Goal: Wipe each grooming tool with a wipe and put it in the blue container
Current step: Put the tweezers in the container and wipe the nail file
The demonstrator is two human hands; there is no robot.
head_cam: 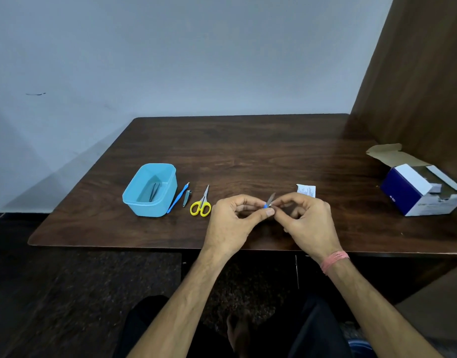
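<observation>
Both hands meet above the table's front middle. My left hand (235, 218) and my right hand (305, 215) pinch a small grooming tool (270, 200) with a blue base and a grey metal tip; I cannot tell whether a wipe is between the fingers. The blue container (134, 200) stands at the left with dark tweezers (153, 191) inside. To the right of the container lie a blue-handled tool (177, 198), a small nail clipper (187, 198) and yellow-handled scissors (202, 204).
A white wipe sachet (306, 190) lies just behind my right hand. An open blue and white cardboard box (413, 192) sits at the table's right edge, beside a brown wooden panel (416, 73). The dark wooden table (248, 151) meets a pale wall.
</observation>
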